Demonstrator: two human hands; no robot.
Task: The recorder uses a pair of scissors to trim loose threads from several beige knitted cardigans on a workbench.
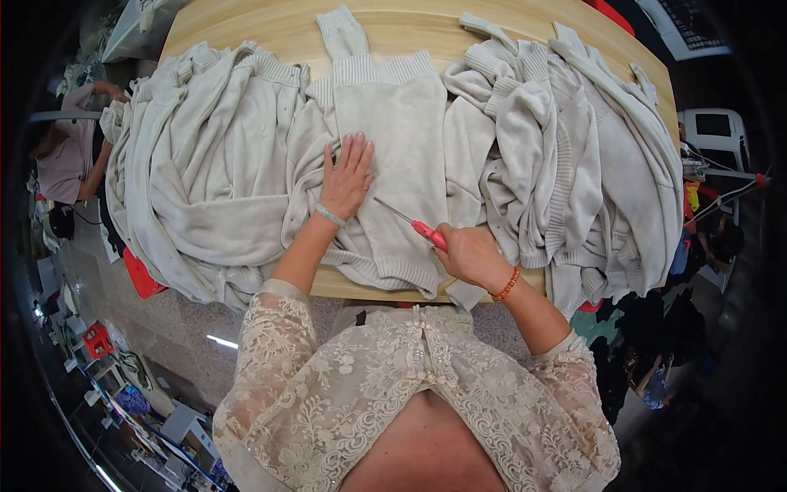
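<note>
A light grey knitted sweater [392, 123] lies spread on the table in front of me, its ribbed edges at the far and near ends. My left hand [348, 176] rests flat on its left part, fingers stretched out and holding nothing. In my right hand [473, 256], over the sweater's lower right part, is a red-handled tool [428, 234] with a thin metal shaft. My fingers are closed round the handle, and the shaft points up and left toward my left hand. Its tip is too small to make out.
A heap of grey knitwear [221, 148] covers the table's left side, and another heap [574, 156] covers the right. Bare wood of the table [254, 23] shows along the far edge. A person [70, 156] is at the far left. Red stools [98, 339] stand on the floor.
</note>
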